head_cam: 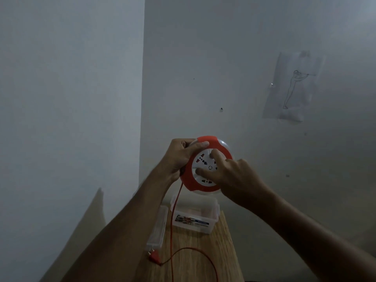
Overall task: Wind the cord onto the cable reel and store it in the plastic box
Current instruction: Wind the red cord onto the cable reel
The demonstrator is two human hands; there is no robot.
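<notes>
I hold a round red and white cable reel (pixel 194 181) up in front of the wall, its socket face toward me. My left hand (pixel 180 155) grips its left rim, thumb across the top. The fingers of my right hand (pixel 230 176) press on the white centre disc. A thin red cord (pixel 174 210) hangs from the reel's lower left down to the wooden table (pixel 219 261), loops there and ends in a red plug (pixel 153 256). The clear plastic box (pixel 195 217) stands open on the table's far end, under the reel.
The box's clear lid (pixel 157 228) lies along the table's left edge, next to the plug. The narrow table sits in a wall corner. A sheet with a line drawing (pixel 293 88) is taped to the right wall.
</notes>
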